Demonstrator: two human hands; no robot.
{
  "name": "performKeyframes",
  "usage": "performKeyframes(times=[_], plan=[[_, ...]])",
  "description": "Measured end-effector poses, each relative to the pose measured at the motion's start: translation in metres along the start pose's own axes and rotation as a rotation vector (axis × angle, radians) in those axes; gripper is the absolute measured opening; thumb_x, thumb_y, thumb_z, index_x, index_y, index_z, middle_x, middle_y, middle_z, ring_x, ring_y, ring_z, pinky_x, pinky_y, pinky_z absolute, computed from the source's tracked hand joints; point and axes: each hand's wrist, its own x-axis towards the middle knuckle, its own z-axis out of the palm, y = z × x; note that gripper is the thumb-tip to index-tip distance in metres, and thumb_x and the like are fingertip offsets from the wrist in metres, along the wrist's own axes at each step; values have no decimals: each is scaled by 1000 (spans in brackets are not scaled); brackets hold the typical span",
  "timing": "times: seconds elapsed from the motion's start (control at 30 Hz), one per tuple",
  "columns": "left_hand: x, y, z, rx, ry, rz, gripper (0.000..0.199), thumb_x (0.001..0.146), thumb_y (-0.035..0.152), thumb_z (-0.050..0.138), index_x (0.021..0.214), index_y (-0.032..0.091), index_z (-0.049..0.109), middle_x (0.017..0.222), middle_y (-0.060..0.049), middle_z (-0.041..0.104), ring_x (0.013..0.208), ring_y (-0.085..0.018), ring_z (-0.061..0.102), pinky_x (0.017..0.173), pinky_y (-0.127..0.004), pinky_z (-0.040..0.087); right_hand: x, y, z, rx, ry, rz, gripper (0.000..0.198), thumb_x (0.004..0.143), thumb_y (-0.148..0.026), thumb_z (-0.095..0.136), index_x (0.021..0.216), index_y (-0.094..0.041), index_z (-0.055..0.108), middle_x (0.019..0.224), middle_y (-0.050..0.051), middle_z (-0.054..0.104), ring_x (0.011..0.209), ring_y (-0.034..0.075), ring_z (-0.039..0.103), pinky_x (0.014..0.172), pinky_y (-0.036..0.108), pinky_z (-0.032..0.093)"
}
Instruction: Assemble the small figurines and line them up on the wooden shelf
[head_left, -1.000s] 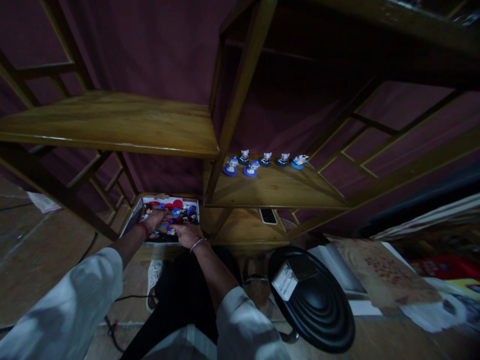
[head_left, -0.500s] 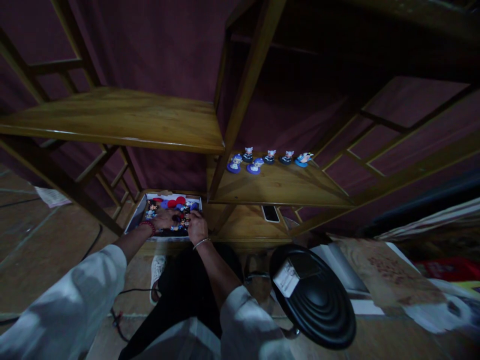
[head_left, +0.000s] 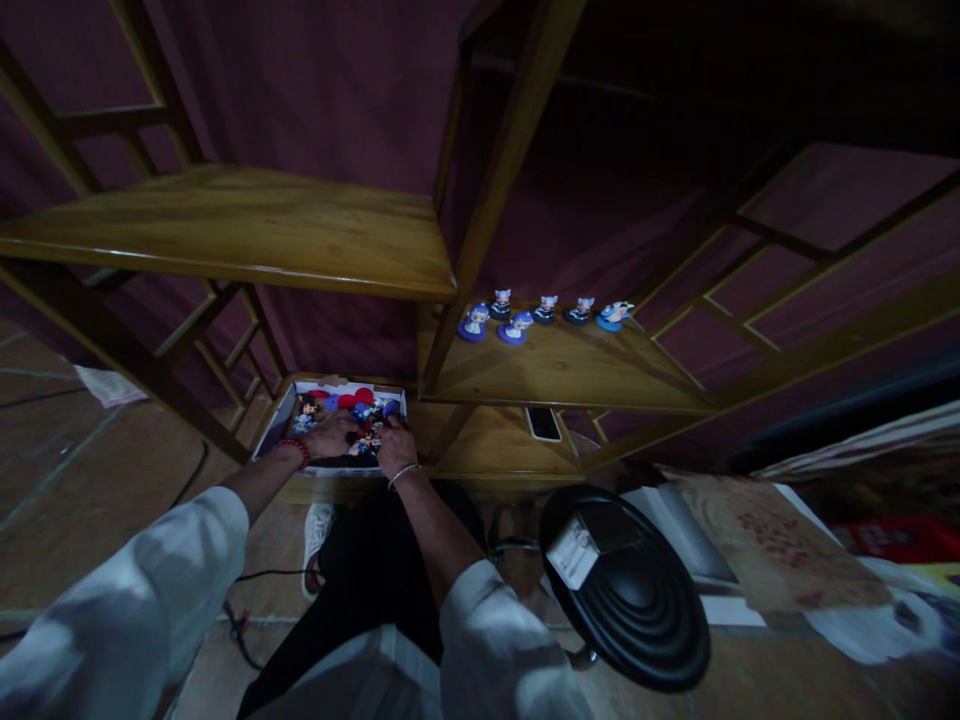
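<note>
Both hands are down inside a shallow white box (head_left: pixel 271 432) on the lowest shelf, filled with small figurines (head_left: pixel 306 412) and red and blue round pieces (head_left: pixel 364 396). My left hand (head_left: pixel 328 438), with a red beaded bracelet at its wrist, lies over the middle of the box. Its fingers bend round a small dark reddish thing that I cannot make out. At the right side of the box, my right hand (head_left: pixel 395 447) wears a pale bangle. Its fingers are curled down among the figurines, and their tips are partly hidden.
On the higher shelf (head_left: pixel 585 370) at right stand several figurines on round bases, purple-based figures (head_left: pixel 515 327) among them. A phone (head_left: pixel 543 424) lies on the low shelf. A black round stool (head_left: pixel 645 610) bears a small box (head_left: pixel 573 553). Cables (head_left: pixel 238 630) run over the floor.
The view has shifted slightly. My hands remain in the box with small finger movements, and my right hand's fingers sit a little lower among the figurines. The shelf figurines stand as before.
</note>
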Motion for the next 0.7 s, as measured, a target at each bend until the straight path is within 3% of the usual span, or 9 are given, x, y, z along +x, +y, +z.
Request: performKeyframes(times=[0.17,0.3,0.5,0.7], plan=[[1,2,6,-1,-25,77,35,61,32,58,92,17,66,101,-11,55,100,-26,46,90,-35,34,2,-4,-7,-82,-114,-11,28,76,-5,46,98,-10,62,104,13,61,101,17,55,87,24,40],[2,0,12,37,24,109,25,63,29,57,82,16,65,98,-11,55,97,-25,48,89,-33,34,1,-6,-10,-97,-140,19,29,79,-7,44,103,-12,60,103,13,62,98,17,57,82,25,42],[-1,-1,9,-24,41,55,21,60,24,61,78,15,60,92,-10,55,95,-24,48,87,-33,36,0,-7,-9,-118,-119,53,27,81,-12,41,100,-14,61,98,12,65,93,19,59,76,27,44],[-1,-12,11,-333,68,-80,29,55,31,65,79,18,56,88,-5,55,89,-23,51,81,-34,38,1,-1,-5,-102,-93,5,28,81,-17,45,106,-21,57,94,8,66,88,18,61,73,26,43]])
